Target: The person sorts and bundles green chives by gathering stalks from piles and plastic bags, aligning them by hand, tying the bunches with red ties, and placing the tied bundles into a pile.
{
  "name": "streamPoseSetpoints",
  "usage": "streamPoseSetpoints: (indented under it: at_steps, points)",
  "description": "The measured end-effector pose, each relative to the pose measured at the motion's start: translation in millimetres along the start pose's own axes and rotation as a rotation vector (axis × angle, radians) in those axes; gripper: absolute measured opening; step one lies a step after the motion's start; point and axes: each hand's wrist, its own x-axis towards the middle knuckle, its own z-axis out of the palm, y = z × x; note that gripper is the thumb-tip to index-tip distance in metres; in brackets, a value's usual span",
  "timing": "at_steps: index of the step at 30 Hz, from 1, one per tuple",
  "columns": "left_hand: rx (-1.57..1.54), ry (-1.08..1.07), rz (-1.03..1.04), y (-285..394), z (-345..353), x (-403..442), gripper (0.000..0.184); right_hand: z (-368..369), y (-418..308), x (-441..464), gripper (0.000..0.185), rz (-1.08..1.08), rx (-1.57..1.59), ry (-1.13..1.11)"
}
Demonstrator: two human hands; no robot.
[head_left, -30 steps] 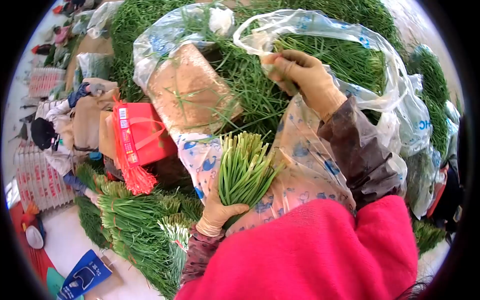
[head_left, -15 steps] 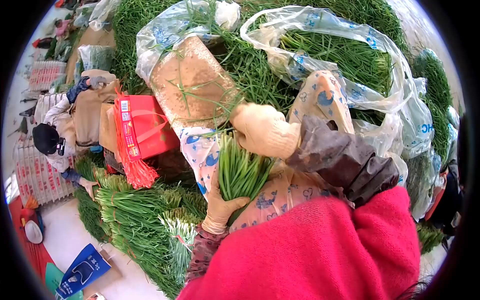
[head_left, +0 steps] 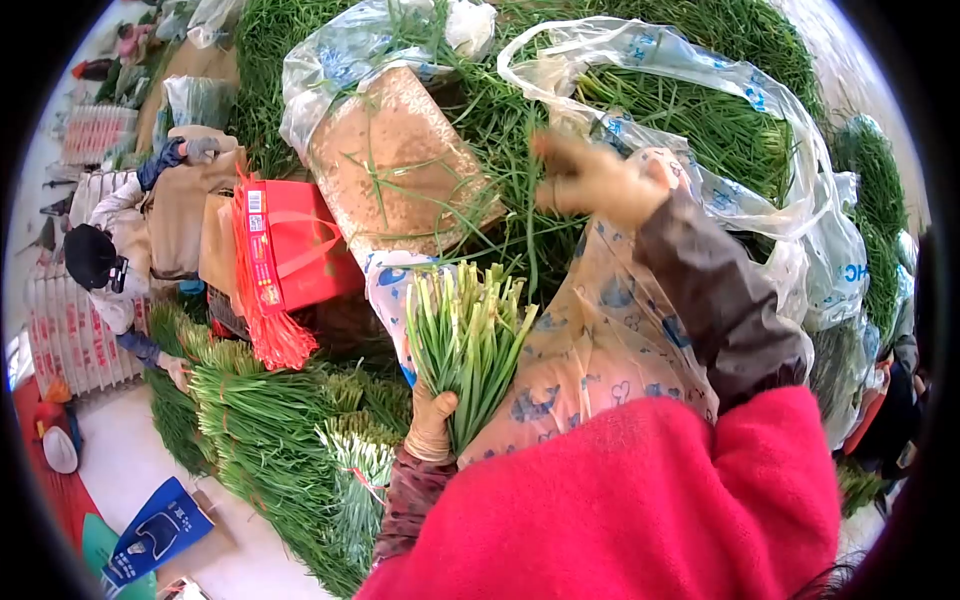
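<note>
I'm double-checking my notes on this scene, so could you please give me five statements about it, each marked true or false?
1. The left hand holds a bundle of green stalks, with the right hand apart from it. True.
2. The red bag is right of the brown panel in the picture. False: the red bag is left of the brown panel.
3. A clear plastic bag has greens in its opening. True.
4. The bundle's pale ends point toward the wearer's body. False: they point away.
5. The co-worker at the left wears a black cap. True.
</note>
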Motion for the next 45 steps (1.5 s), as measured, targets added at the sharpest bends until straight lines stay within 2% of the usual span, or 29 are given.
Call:
streamPoseSetpoints:
  at_steps: [1, 3, 4, 6, 7, 8, 10, 11, 12, 13, 14, 15, 16, 18, 20, 21, 22, 24, 26, 27, 29, 30, 32, 36, 38, 40, 42, 44, 45]
  points:
    - [-0.032, 0.000, -0.011, 1, 3, 0, 0.088, 18, 21, -4, 0.086, -0.048, 0.022, -0.200]
    - [-0.036, -0.002, -0.028, 3, 6, 1, 0.088, 53, 32, -15, 0.071, -0.121, 0.273, -0.381]
    - [-0.029, -0.001, -0.035, 2, 7, 2, 0.088, 64, 30, -23, 0.054, -0.023, 0.481, -0.366]
    - [0.137, 0.010, 0.018, 0, 7, 3, 0.089, 77, 14, -27, 0.045, 0.131, 0.448, -0.298]
    - [0.163, -0.020, 0.021, -5, -7, 4, 0.089, 94, 31, -25, 0.029, -0.313, 0.203, 0.013]
    - [0.164, -0.021, 0.021, -4, -5, 3, 0.089, 89, 24, -27, 0.029, -0.314, 0.203, 0.014]
    - [0.097, -0.016, -0.013, -1, 2, 0, 0.090, 70, -5, -33, 0.018, -0.433, -0.369, 0.027]
    - [0.091, -0.013, -0.007, -1, 5, 0, 0.090, 64, -12, -30, 0.011, -0.383, -0.477, 0.022]
    - [0.112, -0.016, 0.044, -3, 9, -1, 0.091, 59, -8, -24, 0.013, -0.456, -0.433, 0.165]
    - [0.135, -0.016, 0.094, -4, 10, -3, 0.091, 55, 0, -13, 0.014, -0.567, -0.325, 0.439]
    - [0.131, -0.007, 0.096, -6, 7, -5, 0.091, 47, 7, 4, 0.018, -0.583, -0.196, 0.656]
    - [0.204, 0.003, 0.130, -10, 0, -8, 0.091, 33, -12, 5, 0.023, -0.292, 0.070, 0.687]
    - [0.280, 0.010, 0.165, -11, -4, -9, 0.091, 14, -18, 12, 0.023, -0.085, 0.437, 0.589]
    - [0.309, 0.033, 0.178, -10, -3, -11, 0.091, -2, -26, 15, 0.027, -0.217, 0.094, 0.537]
    - [0.248, 0.066, 0.185, -8, 2, -11, 0.092, 9, -40, -3, 0.035, -0.286, -0.137, 0.219]
    - [0.245, 0.064, 0.188, -8, 5, -9, 0.092, 13, -59, -16, 0.044, -0.151, -0.330, -0.014]
    - [0.220, 0.072, 0.190, -8, 8, -8, 0.089, 19, -76, -27, 0.033, -0.126, -0.379, -0.232]
    - [0.192, 0.080, 0.189, -8, 11, -7, 0.085, 36, -83, -34, 0.035, -0.123, -0.515, -0.444]
    - [0.261, 0.090, 0.151, -6, 11, -8, 0.083, 51, -59, -30, 0.032, -0.337, -0.485, -0.307]
    - [0.227, 0.106, 0.137, -3, 16, -8, 0.084, 56, -52, -28, 0.032, -0.339, -0.479, -0.312]
    - [0.229, 0.073, 0.113, 0, 13, -4, 0.089, 60, -46, -26, 0.025, -0.490, -0.566, -0.244]
    - [0.226, 0.033, 0.094, 1, 13, -2, 0.094, 59, -47, -25, 0.025, -0.489, -0.567, -0.245]
    - [0.219, 0.013, 0.086, 0, 11, 1, 0.095, 54, -55, -24, 0.016, -0.422, -0.620, -0.424]
    - [0.264, -0.049, 0.088, -13, -3, 10, 0.096, 61, -61, -12, 0.017, -0.498, -0.874, -0.450]
    - [0.169, 0.001, 0.078, -14, 0, 11, 0.090, 54, -77, -5, 0.025, -0.317, -1.060, -0.363]
    - [0.195, -0.012, 0.072, -13, -6, 11, 0.091, 24, -84, 16, 0.035, -0.377, -1.197, -0.067]
    - [0.120, -0.030, 0.001, -8, -4, 11, 0.090, -15, -49, 73, 0.040, -0.536, -1.398, 0.522]
    - [0.093, -0.048, -0.003, -6, -3, 11, 0.090, -41, -107, 46, 0.021, -0.146, 0.064, 0.747]
    - [0.068, -0.036, -0.001, -7, -4, 10, 0.090, -44, -100, 48, 0.021, -0.150, 0.064, 0.748]
